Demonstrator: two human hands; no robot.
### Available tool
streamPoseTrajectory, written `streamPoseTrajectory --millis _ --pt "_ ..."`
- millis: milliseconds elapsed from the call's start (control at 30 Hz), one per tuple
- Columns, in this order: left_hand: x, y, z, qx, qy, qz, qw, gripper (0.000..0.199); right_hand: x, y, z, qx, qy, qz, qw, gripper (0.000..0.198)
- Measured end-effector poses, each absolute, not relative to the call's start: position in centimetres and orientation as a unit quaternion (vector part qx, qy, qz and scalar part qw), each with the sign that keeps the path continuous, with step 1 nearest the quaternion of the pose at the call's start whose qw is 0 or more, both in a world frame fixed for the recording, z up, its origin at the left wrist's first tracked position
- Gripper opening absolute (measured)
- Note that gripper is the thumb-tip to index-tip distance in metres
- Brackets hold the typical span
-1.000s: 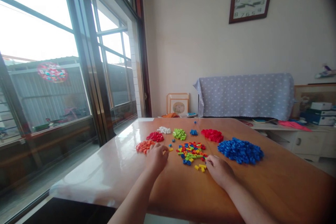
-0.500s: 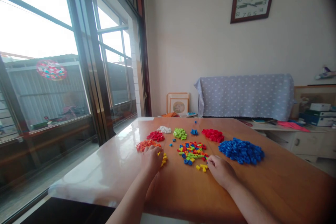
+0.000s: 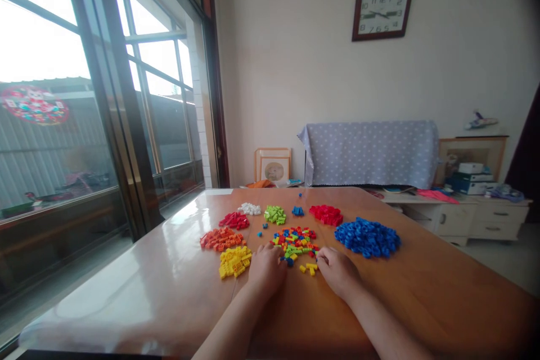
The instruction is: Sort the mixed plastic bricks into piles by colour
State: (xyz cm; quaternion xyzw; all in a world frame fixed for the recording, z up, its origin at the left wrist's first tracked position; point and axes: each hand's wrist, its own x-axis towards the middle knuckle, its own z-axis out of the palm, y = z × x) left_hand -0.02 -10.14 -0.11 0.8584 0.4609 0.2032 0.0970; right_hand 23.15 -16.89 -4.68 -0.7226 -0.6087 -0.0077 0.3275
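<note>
My left hand point(image 3: 266, 267) rests palm down at the left edge of a mixed pile of small plastic building blocks point(image 3: 297, 240). Its fingers are partly visible, reaching towards red, green and blue pieces. At the pile's right edge is my right hand point(image 3: 337, 271), with curled fingers pinched together; whatever they hold is hidden. Between the hands lie a few loose yellow blocks point(image 3: 311, 268). Just left of my left hand is a heap of yellow blocks point(image 3: 234, 262), and behind that a heap of orange blocks point(image 3: 223, 239).
On the wooden table point(image 3: 177, 292) are more heaps: blue point(image 3: 367, 237), red point(image 3: 326, 215), green point(image 3: 275, 214), white point(image 3: 249, 209) and darker red point(image 3: 233, 220). A small blue group point(image 3: 297, 211) sits at the back. A window stands left; a cloth-covered object point(image 3: 371, 152) is behind.
My left hand has moved right, from over the yellow heap to the mixed pile. My right hand stays by the pile's right edge. The view has turned slightly right.
</note>
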Motion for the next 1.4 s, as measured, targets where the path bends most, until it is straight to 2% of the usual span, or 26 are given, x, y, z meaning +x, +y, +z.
streamPoseTrajectory --millis 233,433,567,833,1033,1133,1267,1400 --pt "1.2 -9.5 -1.5 0.852 0.476 0.204 0.082 0.021 22.7 -17.3 -4.1 -0.725 -0.603 -0.013 0.332 0.018" --pt "0.9 -10.1 -1.2 0.846 0.433 0.290 0.115 0.020 21.8 -18.1 -3.0 -0.718 -0.611 -0.034 0.332 0.018" --pt "1.0 -10.5 -0.9 0.854 0.392 0.317 0.128 0.027 21.1 -18.3 -2.2 -0.698 -0.623 -0.031 0.352 0.021" --pt "2.2 -11.8 -0.6 0.897 0.281 0.323 0.105 0.027 19.0 -18.6 0.1 -0.652 -0.620 0.093 0.426 0.025" --pt "2.2 -11.8 -1.2 0.899 0.264 0.331 0.113 0.033 18.1 -17.6 -0.4 -0.641 -0.600 0.175 0.445 0.025" --pt "2.2 -11.3 -1.7 0.896 0.268 0.342 0.097 0.034 19.5 -17.4 -0.8 -0.668 -0.586 0.144 0.435 0.023" --pt "2.2 -10.9 -1.6 0.889 0.302 0.337 0.071 0.031 24.7 -17.9 -1.0 -0.742 -0.540 0.022 0.397 0.025" --pt "2.1 -10.9 -1.4 0.887 0.316 0.331 0.062 0.028 31.0 -19.1 -1.1 -0.843 -0.438 -0.064 0.304 0.032"
